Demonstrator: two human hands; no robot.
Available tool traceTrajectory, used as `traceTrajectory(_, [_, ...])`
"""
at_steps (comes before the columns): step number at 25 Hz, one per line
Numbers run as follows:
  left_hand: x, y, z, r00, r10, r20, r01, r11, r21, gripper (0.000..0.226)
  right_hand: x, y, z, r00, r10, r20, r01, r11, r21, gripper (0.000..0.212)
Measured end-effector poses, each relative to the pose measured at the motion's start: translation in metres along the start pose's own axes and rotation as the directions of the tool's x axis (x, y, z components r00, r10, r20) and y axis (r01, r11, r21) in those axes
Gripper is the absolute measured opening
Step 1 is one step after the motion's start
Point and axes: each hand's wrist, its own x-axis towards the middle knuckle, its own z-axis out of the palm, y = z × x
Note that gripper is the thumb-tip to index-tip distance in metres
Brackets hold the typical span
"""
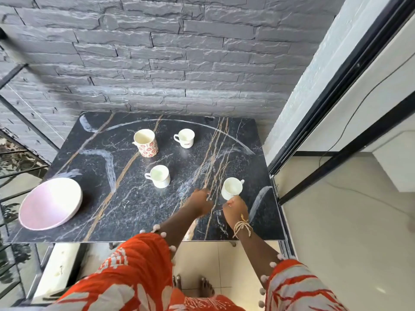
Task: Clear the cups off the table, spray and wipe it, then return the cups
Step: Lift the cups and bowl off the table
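- Four cups stand on the dark marble table: a floral cup at about twelve o'clock from the table's middle, a white cup with a label toward one o'clock, a plain white cup near the centre, and the nearest cup at four o'clock, close to the right edge.
- Right hand touches the near lower side of the nearest cup, fingers curled at its base; whether it truly grips or only rests there cannot be told. The cup sits upright on the stone, handle turned away to the right, probably why the hand goes for the body.
- Left hand hovers just beside, at the cup's nine o'clock, fingers loosely bent and holding nothing, seemingly ready to take another cup.
- White smears streak the tabletop, so wiping looks needed or half done; which stage this is stays uncertain.
- One pink bowl rests at eight o'clock, overhanging the left edge slightly, well apart from the hands.
- Nothing blocks the reach; the sliding door frame runs close along the right.
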Motion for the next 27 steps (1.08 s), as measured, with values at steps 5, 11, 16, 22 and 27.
traceTrajectory(5, [0.005,0.011,-0.004,0.997,-0.082,0.008,0.082,0.988,-0.135,0.048,0.019,-0.002,-0.016,0.993,0.098,-0.066,-0.088,0.986,0.145,0.046])
traceTrajectory(11, [0.018,0.014,-0.004,0.990,-0.141,-0.012,0.135,0.966,-0.220,0.044,0.036,-0.001,-0.025,0.999,-0.009,0.033,0.005,0.993,0.115,0.093])
traceTrajectory(16, [0.020,0.004,-0.004,0.975,-0.215,-0.056,0.194,0.947,-0.256,0.041,0.056,0.004,-0.018,0.985,-0.057,0.165,0.056,0.998,0.012,0.093])
traceTrajectory(22, [0.010,-0.043,-0.027,0.885,-0.428,-0.186,0.347,0.870,-0.351,0.040,0.065,-0.018,-0.008,0.993,-0.087,0.085,0.090,0.995,-0.035,0.079])
traceTrajectory(27, [0.015,-0.085,-0.056,0.644,-0.731,-0.224,0.382,0.561,-0.734,0.063,0.057,-0.065,0.030,0.960,-0.270,0.072,0.271,0.963,-0.010,0.070])
